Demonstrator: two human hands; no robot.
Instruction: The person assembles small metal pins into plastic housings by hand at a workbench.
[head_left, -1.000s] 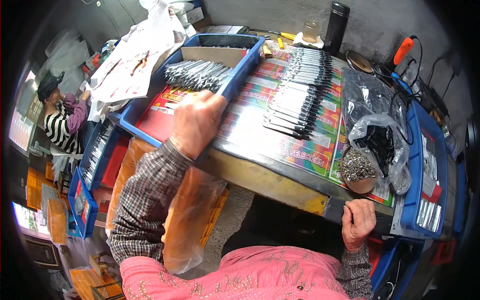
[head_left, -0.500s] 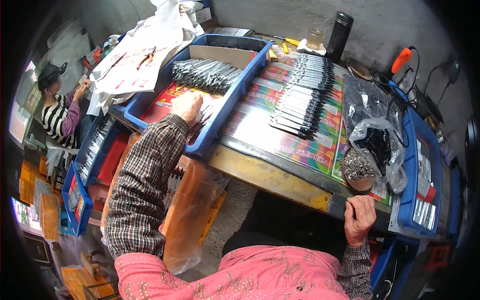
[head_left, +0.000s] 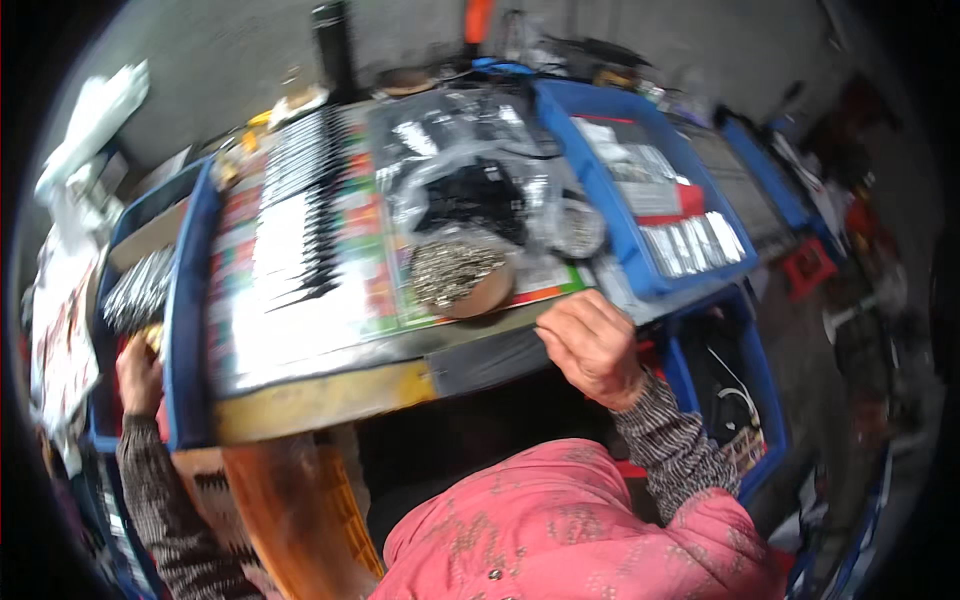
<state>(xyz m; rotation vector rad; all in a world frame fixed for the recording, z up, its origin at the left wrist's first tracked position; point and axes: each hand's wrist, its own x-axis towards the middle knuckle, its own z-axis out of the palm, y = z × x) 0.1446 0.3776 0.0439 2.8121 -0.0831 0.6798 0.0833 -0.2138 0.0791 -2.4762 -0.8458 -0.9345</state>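
My left hand is inside the long blue tray at the left. It is just on the near side of a heap of thin, pen-like silver and black pieces. Blur and the angle hide its fingertips. My right hand is closed over the table's front edge, fingers curled and thumb pressed in; anything inside is hidden. Beyond it stands a round dish of small shiny metal parts. A long row of slim silver pieces with black ends lies on the table left of the dish.
An open clear bag of black parts lies behind the dish. A blue tray with silver bundles stands at the right, and another blue bin sits below table level. A black flask stands at the back. Orange plastic hangs below the table.
The view has swung to the right, so the table and trays appear further left. My left hand stays in the left tray. My right hand stays curled and appears further in over the table edge.
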